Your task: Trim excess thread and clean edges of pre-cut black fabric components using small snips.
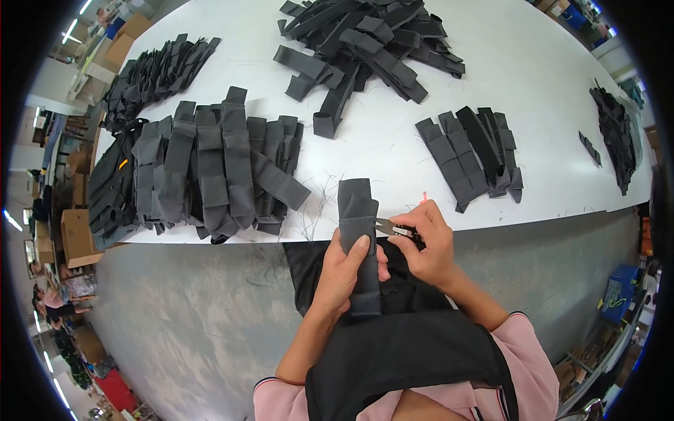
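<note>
My left hand (342, 270) is closed around a dark grey folded fabric strip (359, 242), thumb on its front, and holds it upright at the table's near edge. My right hand (434, 244) grips a small pair of thread snips (390, 228) with metal blades. The blade tips meet the strip's right edge, just above my left fingers; whether they touch a thread is too small to tell. Several cut thread ends (316, 203) are scattered on the white table left of the strip.
The white table (540, 70) bears a row of grey strips (226, 165) at left, bundled strips (163, 70) behind it, a loose heap (372, 42) at the far middle, a smaller stack (472, 154) at right and a dark pile (616, 140) at far right.
</note>
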The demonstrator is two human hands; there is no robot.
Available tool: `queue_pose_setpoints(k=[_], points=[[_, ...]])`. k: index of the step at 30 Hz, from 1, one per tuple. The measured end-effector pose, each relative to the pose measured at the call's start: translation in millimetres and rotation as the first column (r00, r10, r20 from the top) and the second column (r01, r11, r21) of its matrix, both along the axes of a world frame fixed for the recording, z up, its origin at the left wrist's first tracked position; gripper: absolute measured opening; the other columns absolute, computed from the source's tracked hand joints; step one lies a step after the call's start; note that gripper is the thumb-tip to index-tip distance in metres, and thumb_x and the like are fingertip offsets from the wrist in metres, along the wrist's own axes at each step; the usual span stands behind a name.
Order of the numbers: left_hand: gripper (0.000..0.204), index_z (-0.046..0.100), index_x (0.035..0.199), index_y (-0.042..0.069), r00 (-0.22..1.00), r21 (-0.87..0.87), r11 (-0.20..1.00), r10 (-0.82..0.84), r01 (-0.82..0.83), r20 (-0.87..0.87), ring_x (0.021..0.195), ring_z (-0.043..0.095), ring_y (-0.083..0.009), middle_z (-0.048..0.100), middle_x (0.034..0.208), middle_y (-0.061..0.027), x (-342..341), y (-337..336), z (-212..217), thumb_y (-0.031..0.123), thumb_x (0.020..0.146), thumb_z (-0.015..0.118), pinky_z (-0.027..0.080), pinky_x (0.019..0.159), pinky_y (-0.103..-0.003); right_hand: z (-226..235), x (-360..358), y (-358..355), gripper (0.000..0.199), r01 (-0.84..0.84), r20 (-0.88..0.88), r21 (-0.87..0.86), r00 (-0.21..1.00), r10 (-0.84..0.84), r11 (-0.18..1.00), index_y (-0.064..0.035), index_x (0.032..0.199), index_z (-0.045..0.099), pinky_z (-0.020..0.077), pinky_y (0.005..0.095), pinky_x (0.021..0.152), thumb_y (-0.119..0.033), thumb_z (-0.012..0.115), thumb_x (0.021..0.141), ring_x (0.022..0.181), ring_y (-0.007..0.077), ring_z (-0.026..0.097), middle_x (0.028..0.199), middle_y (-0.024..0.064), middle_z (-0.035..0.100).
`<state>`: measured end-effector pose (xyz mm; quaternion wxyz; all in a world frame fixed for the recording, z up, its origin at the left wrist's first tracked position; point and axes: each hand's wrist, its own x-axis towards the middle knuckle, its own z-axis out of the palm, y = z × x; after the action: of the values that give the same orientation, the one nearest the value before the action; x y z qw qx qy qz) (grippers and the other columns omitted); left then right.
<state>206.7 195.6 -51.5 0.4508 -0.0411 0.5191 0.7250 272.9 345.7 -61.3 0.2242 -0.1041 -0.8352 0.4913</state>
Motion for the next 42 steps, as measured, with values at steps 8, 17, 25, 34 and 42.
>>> queue_pose_setpoints(k=[8, 17, 25, 34, 42], points=[[0.023, 0.038, 0.109, 0.002, 0.999, 0.005, 0.999, -0.039, 0.038, 0.034, 0.059, 0.059, -0.0164, 0.059, 0.076, -0.0103, 1, 0, 1, 0.019, 0.096, 0.045, 0.05, 0.056, -0.027, -11, -2, 2, 0.022, -0.009, -0.092, 0.419, 0.994, 0.052, 0.908, -0.0042, 0.088, 0.063, 0.0419, 0.0299, 0.048, -0.004, 0.071, 0.067, 0.055, 0.021, 0.052, 0.07, 0.0062, 0.05], [0.025, 0.035, 0.111, 0.0, 0.996, -0.004, 0.998, -0.062, 0.063, 0.068, 0.059, 0.059, -0.0169, 0.058, 0.078, -0.0115, 0, -1, 2, 0.016, 0.095, 0.045, 0.051, 0.057, -0.028, -12, 0, 3, 0.023, -0.049, -0.085, 0.334, 0.993, 0.082, 0.941, -0.0031, 0.088, 0.064, 0.0422, 0.0278, 0.046, 0.003, 0.07, 0.066, 0.053, 0.0182, 0.051, 0.071, 0.0074, 0.051], [0.024, 0.034, 0.113, 0.0, 0.994, 0.002, 0.997, -0.082, 0.082, 0.067, 0.063, 0.059, -0.0164, 0.058, 0.083, -0.0114, 2, 0, 1, 0.012, 0.094, 0.043, 0.05, 0.06, -0.028, -4, -8, -6, 0.019, -0.044, -0.002, 0.158, 0.999, 0.045, 0.986, -0.0051, 0.085, 0.062, 0.0417, 0.0302, 0.046, -0.004, 0.07, 0.068, 0.052, 0.0201, 0.053, 0.074, 0.0062, 0.05], [0.023, 0.035, 0.113, 0.001, 0.996, -0.008, 0.996, -0.088, 0.088, -0.018, 0.065, 0.058, -0.0154, 0.057, 0.083, -0.0109, 5, -2, -9, 0.012, 0.095, 0.043, 0.049, 0.062, -0.026, -4, -7, -7, 0.018, -0.042, -0.043, 0.282, 0.998, 0.056, 0.958, -0.0057, 0.084, 0.062, 0.0421, 0.03, 0.046, -0.004, 0.069, 0.068, 0.052, 0.0201, 0.053, 0.073, 0.0066, 0.05], [0.023, 0.036, 0.113, 0.001, 0.988, -0.064, 0.99, -0.129, 0.124, -0.089, 0.066, 0.059, -0.0166, 0.058, 0.083, -0.0114, 5, -2, -12, 0.013, 0.095, 0.044, 0.049, 0.063, -0.028, -6, -10, -5, 0.016, -0.071, 0.024, 0.072, 0.997, 0.069, 0.995, -0.0032, 0.085, 0.062, 0.0435, 0.0278, 0.045, -0.002, 0.068, 0.071, 0.052, 0.0176, 0.054, 0.074, 0.0072, 0.05]])
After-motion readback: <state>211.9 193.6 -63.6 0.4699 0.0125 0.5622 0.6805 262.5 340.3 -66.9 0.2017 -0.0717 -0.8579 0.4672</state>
